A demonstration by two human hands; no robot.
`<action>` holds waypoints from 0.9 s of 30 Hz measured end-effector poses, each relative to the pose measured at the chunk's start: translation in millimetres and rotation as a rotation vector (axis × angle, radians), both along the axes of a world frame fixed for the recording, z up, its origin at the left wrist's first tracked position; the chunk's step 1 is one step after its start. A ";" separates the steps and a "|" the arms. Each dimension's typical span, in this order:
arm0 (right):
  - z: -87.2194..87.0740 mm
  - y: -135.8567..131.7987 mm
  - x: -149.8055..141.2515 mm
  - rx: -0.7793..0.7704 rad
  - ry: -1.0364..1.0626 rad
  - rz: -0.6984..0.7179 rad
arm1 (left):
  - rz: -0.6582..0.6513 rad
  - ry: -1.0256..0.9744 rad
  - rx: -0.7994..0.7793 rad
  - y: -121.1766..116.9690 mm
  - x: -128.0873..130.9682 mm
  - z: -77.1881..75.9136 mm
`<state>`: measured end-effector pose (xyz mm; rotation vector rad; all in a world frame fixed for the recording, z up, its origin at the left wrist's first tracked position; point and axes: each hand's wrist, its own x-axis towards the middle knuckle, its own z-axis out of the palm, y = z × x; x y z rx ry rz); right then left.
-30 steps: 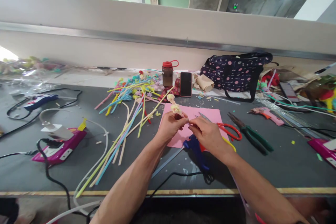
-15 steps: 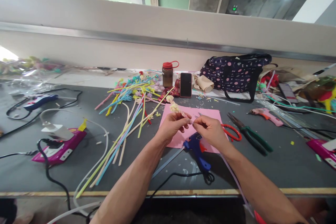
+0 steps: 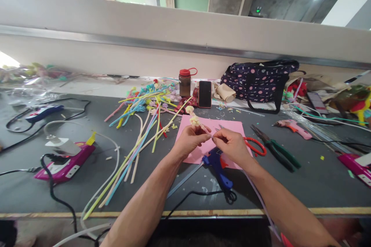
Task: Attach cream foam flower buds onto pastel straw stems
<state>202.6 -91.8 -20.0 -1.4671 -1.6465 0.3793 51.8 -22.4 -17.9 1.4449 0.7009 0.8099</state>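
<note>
My left hand (image 3: 189,141) is closed on a small cream-coloured flower stem (image 3: 196,121) that sticks up and away from it. My right hand (image 3: 232,146) pinches the near end of the same stem, fingertips almost touching the left hand's. Both hands hover over a pink sheet (image 3: 228,125) on the dark work table (image 3: 150,181). A blue glue gun (image 3: 218,166) lies just below the hands. Red-handled scissors (image 3: 255,144) lie right of my right hand. A thin pale strip (image 3: 261,200) runs under my right forearm toward the table edge.
A heap of coloured stems (image 3: 142,123) spreads to the left. Green-handled pliers (image 3: 276,147), a pink glue gun (image 3: 292,126), magenta glue guns (image 3: 65,160) (image 3: 355,162), a brown bottle (image 3: 184,82), a phone (image 3: 205,93) and a dotted bag (image 3: 257,79) stand around. Black cables (image 3: 55,197) cross the left side.
My right hand rose from the pink sheet and drew closer to the left hand, now pinching the stem's end. The flower stem tilted slightly.
</note>
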 end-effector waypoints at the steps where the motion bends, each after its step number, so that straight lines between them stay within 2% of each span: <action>1: 0.4 -0.4 -0.3 0.006 -0.004 -0.003 | -0.001 0.012 0.002 -0.3 0.1 0.5; 6: 1.1 -1.8 -1.3 0.014 0.008 -0.005 | -0.026 0.013 0.025 -2.8 1.1 2.4; 12: -2.0 0.1 0.7 -0.062 0.175 0.036 | 0.000 -0.013 0.072 -2.7 -0.1 0.7; 15: 0.1 0.4 1.5 -0.117 0.260 0.066 | -0.028 -0.002 0.076 -1.2 -0.5 0.3; 24: 11.3 -3.9 0.7 -0.306 0.529 0.131 | -0.096 -0.031 -0.081 -1.3 -2.1 5.0; 27: 10.9 -3.8 0.5 -0.305 0.540 0.146 | -0.092 -0.024 -0.081 0.4 -2.7 3.7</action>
